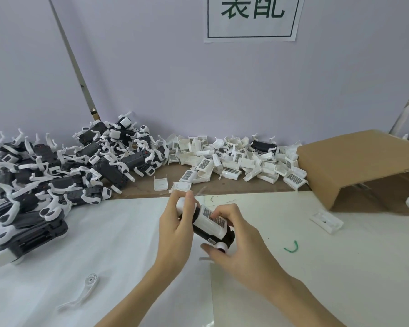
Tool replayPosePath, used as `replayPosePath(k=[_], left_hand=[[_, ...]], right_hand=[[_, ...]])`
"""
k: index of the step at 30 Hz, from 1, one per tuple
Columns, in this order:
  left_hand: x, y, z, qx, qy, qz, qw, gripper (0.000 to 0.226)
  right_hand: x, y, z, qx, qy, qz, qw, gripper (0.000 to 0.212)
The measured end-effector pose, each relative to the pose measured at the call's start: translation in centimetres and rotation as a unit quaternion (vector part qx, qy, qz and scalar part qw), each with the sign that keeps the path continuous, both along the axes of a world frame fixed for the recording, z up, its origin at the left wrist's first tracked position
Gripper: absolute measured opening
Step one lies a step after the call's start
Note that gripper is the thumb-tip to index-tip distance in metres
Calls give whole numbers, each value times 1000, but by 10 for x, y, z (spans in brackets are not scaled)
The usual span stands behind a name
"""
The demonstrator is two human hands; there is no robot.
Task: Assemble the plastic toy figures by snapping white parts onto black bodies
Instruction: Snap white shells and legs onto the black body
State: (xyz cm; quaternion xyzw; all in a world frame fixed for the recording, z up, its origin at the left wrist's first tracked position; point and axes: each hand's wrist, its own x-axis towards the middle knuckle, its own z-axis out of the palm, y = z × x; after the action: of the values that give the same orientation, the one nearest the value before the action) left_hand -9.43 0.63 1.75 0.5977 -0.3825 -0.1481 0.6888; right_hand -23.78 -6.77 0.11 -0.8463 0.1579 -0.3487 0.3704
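Above the surface's [128,232] near middle, head view: your left hand [175,230] grips the toy figure's [213,226] upper end, fingers curled round it. Your right hand [234,244] pinches the lower end, one fingertip on its white cover. Assembled figures [57,171] piled at the left edge. Loose white parts [234,159] along the far edge. Cardboard box [354,161] at the right edge. Single white leg piece [80,296] near-left.
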Motion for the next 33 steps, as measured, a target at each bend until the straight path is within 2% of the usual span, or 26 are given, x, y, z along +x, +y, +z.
replayPosePath(k=[2, 5, 6, 8, 10, 12, 16, 19, 21, 24, 33], left_hand=[[-3, 1, -2, -1, -32, -9, 999, 38], [1, 1, -2, 58, -162, 79, 982, 45], [3, 1, 0, 79, -178, 78, 978, 48], [3, 2, 6, 79, -99, -16, 992, 51], [4, 0, 6, 73, -16, -90, 993, 49], [6, -2, 5, 75, 19, -117, 990, 40], [19, -3, -1, 66, 63, -180, 979, 41], [26, 1, -3, 50, 35, -203, 977, 43], [28, 1, -6, 55, -22, -201, 978, 48], [28, 2, -8, 58, -86, -213, 972, 53], [31, -1, -4, 53, -139, -227, 963, 54]], right_hand=[[1, 2, 0, -37, -16, -31, 999, 48], [-4, -5, 4, -145, -27, -91, 985, 48], [-5, -8, 7, -195, -34, -109, 974, 50], [-7, -13, 10, -284, -52, -131, 948, 51], [-6, -17, 11, -328, -54, -141, 933, 51], [-8, -20, 9, -315, -31, -126, 940, 52], [-16, -20, 11, -156, 5, -61, 986, 62], [-18, -24, 14, -97, 25, -68, 993, 52], [-19, -26, 14, -66, 47, -55, 995, 42], [-22, -30, 15, -69, 70, -43, 994, 33], [-28, -32, 19, -116, 55, -51, 990, 42]])
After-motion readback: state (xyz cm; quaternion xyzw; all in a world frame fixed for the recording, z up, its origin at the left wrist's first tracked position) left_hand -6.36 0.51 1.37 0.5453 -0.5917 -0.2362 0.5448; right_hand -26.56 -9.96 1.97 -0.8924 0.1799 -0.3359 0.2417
